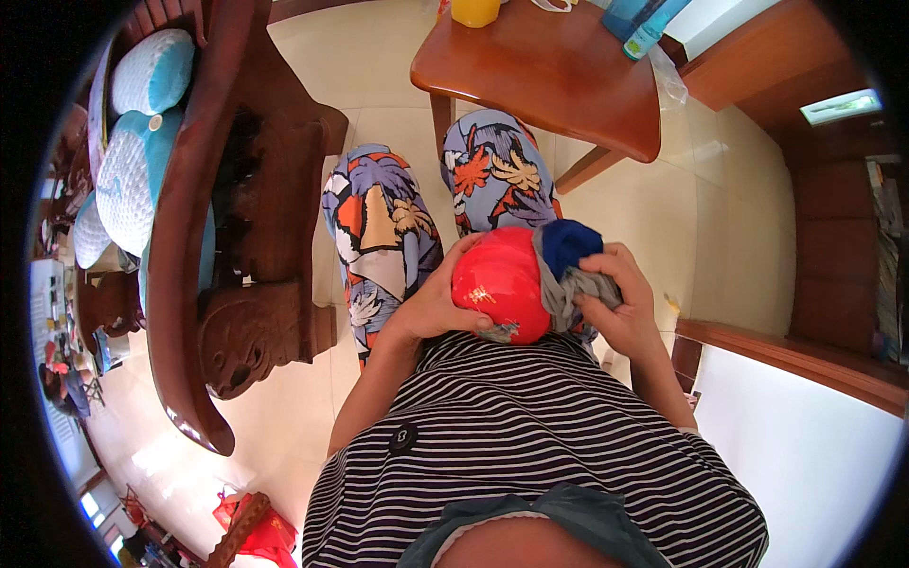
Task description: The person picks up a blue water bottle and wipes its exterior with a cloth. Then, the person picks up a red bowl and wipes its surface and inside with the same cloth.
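Note:
A glossy red rounded object (497, 279), with gold marks on its side, is held at my lap; whether it is a jar, a tin or a ball I cannot tell. My left hand (434, 301) is wrapped round its left side, thumb on the near face and fingers mostly hidden beyond it. On the right, my right hand (627, 301) pinches a bunched grey cloth (559, 289), which lies against the red object's right side. Dark blue fabric (570, 244) sits beside the grey at the far edge; whether both are one piece is unclear.
Ahead stands a brown wooden stool or small table (540, 66) carrying a yellow container (474, 11) and a blue-green bottle (644, 40). A carved wooden bench (251, 189) with cushions (133, 185) is at left. A red bag (260, 530) lies on the floor at lower left.

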`<state>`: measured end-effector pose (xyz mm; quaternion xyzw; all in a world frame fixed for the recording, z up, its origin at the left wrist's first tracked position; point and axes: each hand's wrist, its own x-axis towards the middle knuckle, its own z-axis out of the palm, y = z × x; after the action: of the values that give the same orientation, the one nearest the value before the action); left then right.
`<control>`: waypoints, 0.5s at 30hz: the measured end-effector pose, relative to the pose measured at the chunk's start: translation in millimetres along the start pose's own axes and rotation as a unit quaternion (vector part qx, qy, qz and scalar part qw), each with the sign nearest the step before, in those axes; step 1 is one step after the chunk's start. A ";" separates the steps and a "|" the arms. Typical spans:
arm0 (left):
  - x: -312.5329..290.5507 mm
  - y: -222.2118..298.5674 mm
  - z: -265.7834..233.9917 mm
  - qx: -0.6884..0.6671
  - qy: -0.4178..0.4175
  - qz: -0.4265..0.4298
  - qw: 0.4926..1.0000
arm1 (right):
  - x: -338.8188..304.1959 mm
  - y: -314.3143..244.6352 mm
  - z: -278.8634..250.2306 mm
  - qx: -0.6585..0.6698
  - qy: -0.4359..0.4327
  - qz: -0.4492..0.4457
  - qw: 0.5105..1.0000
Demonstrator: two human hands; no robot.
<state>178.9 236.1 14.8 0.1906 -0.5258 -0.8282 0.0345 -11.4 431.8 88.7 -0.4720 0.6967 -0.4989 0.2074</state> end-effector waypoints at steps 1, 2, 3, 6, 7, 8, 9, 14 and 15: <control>1.5 -0.1 0.5 0.012 -0.010 0.014 1.000 | 9.1 -5.2 0.3 -0.019 -0.014 -0.018 1.000; 3.2 0.0 0.9 0.024 -0.021 0.028 0.999 | 21.3 -11.3 2.3 -0.037 -0.028 -0.035 0.998; 3.0 -0.4 1.7 0.033 -0.031 0.043 0.998 | 32.5 -16.9 6.0 -0.057 -0.044 -0.051 0.996; -2.4 -0.5 1.8 0.029 -0.022 0.048 0.998 | 54.3 -19.5 8.7 -0.008 -0.058 -0.068 0.996; -3.8 1.0 2.4 0.020 -0.021 0.064 0.998 | 60.2 -19.0 8.1 0.019 -0.064 -0.065 0.996; -4.8 2.7 3.7 0.011 -0.020 0.080 0.997 | 61.3 -12.4 3.7 0.081 -0.043 -0.058 0.994; -5.5 4.4 3.3 0.002 -0.019 0.097 0.995 | 57.8 -3.8 -1.7 0.192 -0.012 -0.015 0.981; 2.1 10.4 4.5 -0.097 0.020 0.130 0.987 | 36.2 14.5 -30.6 0.514 0.095 0.080 0.849; 5.4 12.8 4.3 -0.091 0.022 0.142 0.985 | 29.4 18.0 -35.6 0.507 0.085 0.074 0.855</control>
<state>170.6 232.7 26.2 0.1279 -0.4694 -0.8547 0.1807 -60.4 425.2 92.8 -0.2047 0.3951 -0.8042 0.3941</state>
